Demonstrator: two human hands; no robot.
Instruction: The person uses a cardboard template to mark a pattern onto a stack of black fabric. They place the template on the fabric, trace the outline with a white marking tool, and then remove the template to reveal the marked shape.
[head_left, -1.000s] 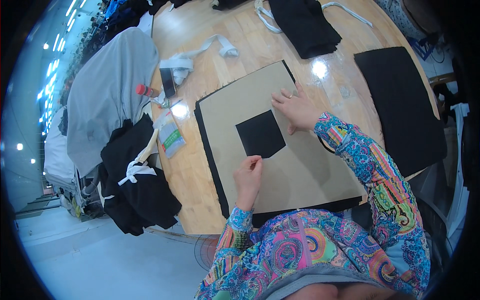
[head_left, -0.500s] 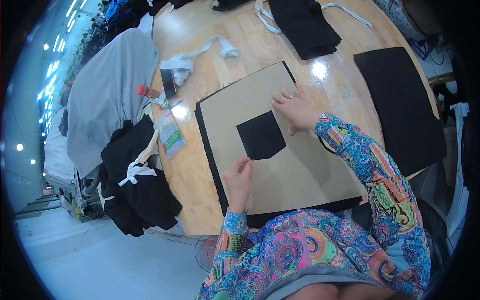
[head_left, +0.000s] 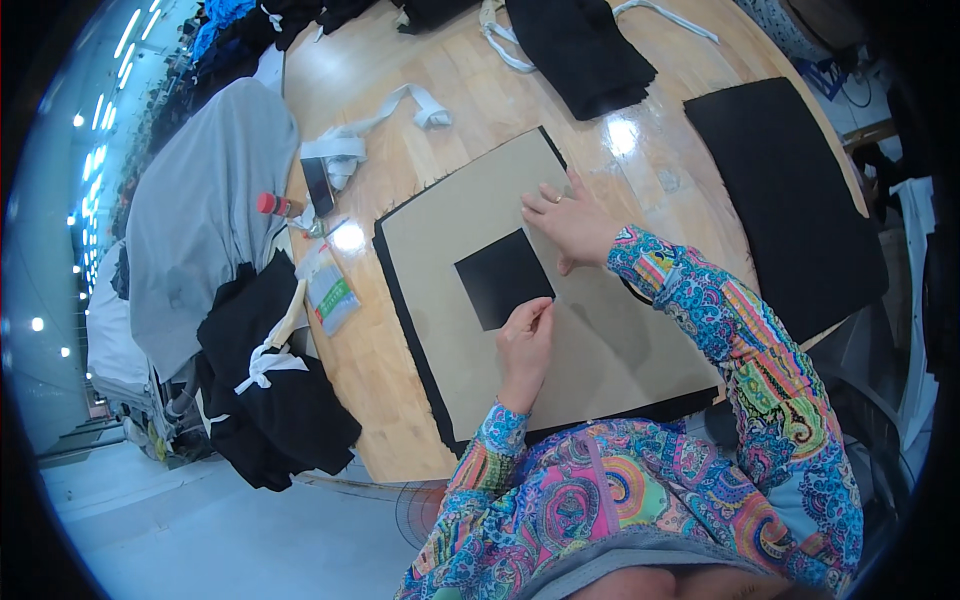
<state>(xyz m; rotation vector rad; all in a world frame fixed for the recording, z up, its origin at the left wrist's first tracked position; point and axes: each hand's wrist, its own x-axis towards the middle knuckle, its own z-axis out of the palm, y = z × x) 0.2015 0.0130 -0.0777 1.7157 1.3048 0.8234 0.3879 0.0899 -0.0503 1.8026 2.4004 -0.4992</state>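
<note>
While the right hand (head_left: pixel 575 225) lies open, palm down and fingers spread, on a smooth beige rectangular sheet (head_left: pixel 430 270), the left hand (head_left: pixel 527 340) is closed in a pinch at the near right corner of a black, straight-edged patch (head_left: pixel 500 270). Patch sits about mid-sheet, left of the right hand; cannot tell whether it is a piece on top or an opening. Anything within the pinch is hidden. Black cloth (head_left: pixel 680 404) shows past the sheet's left and near edges, over the pale wooden tabletop (head_left: pixel 380 410).

Handling, as I judge it: right hand best pressing straight down, no sideways drag, so sheet and cloth don't creep apart. Its thumb lies just beside the patch's right edge; worth keeping clear of the other fingertips. Left wrist low, touch light, pinch close to the edge. Corner partly covered by the fingers, so easiest to misjudge; likely fault is pushing too hard and shifting the layers.
</note>
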